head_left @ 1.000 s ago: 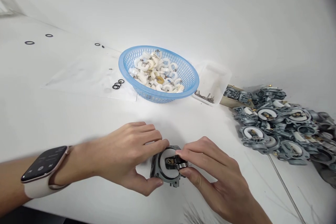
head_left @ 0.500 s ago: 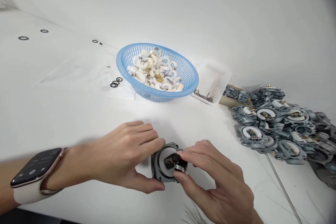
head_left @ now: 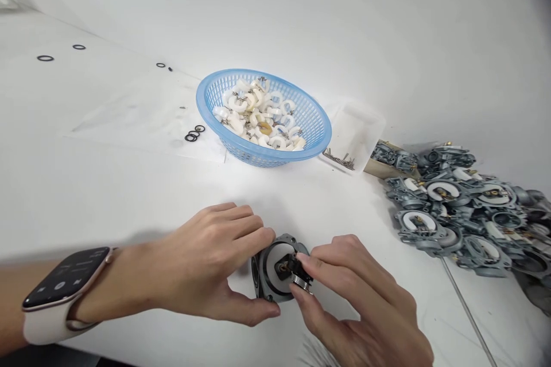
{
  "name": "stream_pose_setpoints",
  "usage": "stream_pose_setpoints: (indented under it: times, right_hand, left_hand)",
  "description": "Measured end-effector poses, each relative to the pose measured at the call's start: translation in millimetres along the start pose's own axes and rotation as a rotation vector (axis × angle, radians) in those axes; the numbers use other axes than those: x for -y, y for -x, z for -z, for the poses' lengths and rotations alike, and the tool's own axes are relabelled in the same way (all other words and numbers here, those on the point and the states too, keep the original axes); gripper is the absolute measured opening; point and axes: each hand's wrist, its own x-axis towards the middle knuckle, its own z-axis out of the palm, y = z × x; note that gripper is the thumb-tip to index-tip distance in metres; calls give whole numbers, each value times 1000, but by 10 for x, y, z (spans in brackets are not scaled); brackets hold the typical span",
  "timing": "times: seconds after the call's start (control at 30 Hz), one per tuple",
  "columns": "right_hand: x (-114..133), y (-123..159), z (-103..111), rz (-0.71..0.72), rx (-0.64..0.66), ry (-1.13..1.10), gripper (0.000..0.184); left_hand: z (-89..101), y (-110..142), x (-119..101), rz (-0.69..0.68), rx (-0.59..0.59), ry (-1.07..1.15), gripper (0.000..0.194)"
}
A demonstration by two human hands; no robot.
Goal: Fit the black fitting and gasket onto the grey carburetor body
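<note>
Left hand (head_left: 206, 266) grips the grey carburetor (head_left: 275, 269) on the white bench (head_left: 107, 195), thumb under its near edge, fingers (head_left: 252, 235) curled over the far rim. Right hand (head_left: 357, 304) pinches a small dark ridged part (head_left: 300, 276) at the carburetor's centre, thumb and forefinger tight together. Behind sits a blue basket (head_left: 314, 126) of white floats (head_left: 258, 117). A pile of carburetors (head_left: 456, 206) lies to the right.
</note>
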Motion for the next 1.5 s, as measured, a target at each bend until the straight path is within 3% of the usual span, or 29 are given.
stream_pose_setpoints:
  times: [0.23, 0.57, 1.17, 1.5]
  right_hand:
    - [-30, 31, 126, 27, 174, 65, 31]
    - [-61, 30, 180, 43, 249, 65, 35]
    - [-105, 4, 153, 32, 234, 7, 31]
    - [-120, -8, 136, -90, 232, -170, 33]
  left_hand:
    - [13, -19, -10, 7, -8, 0, 36]
    - [79, -51, 9, -60, 52, -17, 35]
    - [109, -66, 45, -107, 98, -29, 37]
    - [115, -46, 53, -117, 108, -54, 41]
